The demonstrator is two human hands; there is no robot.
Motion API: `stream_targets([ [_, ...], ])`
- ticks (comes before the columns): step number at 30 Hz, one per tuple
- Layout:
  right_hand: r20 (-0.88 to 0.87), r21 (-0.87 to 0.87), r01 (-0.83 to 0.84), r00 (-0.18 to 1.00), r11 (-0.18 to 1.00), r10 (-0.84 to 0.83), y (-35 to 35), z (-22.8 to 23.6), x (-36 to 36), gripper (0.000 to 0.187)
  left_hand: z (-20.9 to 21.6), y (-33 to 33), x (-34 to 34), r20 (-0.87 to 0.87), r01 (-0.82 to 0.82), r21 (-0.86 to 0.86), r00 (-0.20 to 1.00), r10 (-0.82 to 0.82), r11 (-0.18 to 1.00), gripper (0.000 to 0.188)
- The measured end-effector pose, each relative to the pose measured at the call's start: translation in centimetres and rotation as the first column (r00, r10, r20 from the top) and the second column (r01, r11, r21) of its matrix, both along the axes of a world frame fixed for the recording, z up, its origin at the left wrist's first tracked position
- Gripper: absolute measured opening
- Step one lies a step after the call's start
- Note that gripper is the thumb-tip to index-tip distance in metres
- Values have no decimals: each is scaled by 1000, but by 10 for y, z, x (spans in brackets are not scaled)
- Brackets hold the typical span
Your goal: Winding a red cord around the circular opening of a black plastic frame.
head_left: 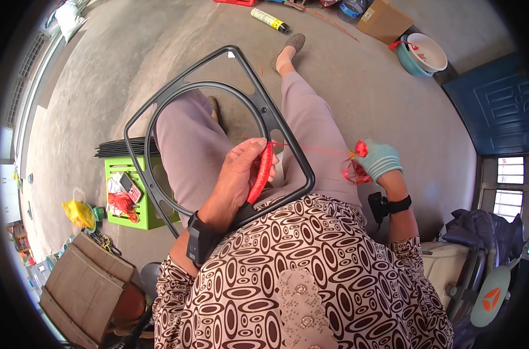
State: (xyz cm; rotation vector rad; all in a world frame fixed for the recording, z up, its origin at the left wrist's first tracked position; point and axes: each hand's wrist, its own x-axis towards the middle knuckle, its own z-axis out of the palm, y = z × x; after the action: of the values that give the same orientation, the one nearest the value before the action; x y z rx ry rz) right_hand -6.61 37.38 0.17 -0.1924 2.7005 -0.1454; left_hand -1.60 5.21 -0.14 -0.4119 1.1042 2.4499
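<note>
A black square frame with a round ring inside it rests tilted across my lap. Bright red cord is wound tightly along part of the ring nearest me. My bare left hand is closed round that wrapped stretch, thumb by its upper end. From there a thin strand runs taut to the right. My right hand, in a striped light-green glove, grips a loose red cord bundle over my thigh; a bit of yellow shows at the bundle. Its fingertips are partly hidden by the cord.
On my left, a green plastic stool carries stacked black frames and a red cord hank. Beyond it lies a yellow bag. A yellow can lies ahead; basins and a cardboard box stand far right.
</note>
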Motion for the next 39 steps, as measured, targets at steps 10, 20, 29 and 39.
stream_targets([
  [10, 627, -759, 577, 773, -303, -99, -25, -11, -9, 34, 5, 0, 0, -26, 41, -47, 999, -43, 998, 25],
  [20, 708, -689, 712, 620, 137, 339, -103, 17, -21, 31, 6, -2, -2, -31, 23, -29, 999, -24, 999, 23],
  [29, 488, -820, 417, 867, 393, 98, -98, 14, -24, 32, 10, -10, -9, -53, 59, -60, 997, -62, 996, 22],
  [39, 145, -602, -82, 967, 795, 209, -136, 45, -46, 43, 12, -28, -8, -156, -94, -318, 987, 45, 943, 19],
])
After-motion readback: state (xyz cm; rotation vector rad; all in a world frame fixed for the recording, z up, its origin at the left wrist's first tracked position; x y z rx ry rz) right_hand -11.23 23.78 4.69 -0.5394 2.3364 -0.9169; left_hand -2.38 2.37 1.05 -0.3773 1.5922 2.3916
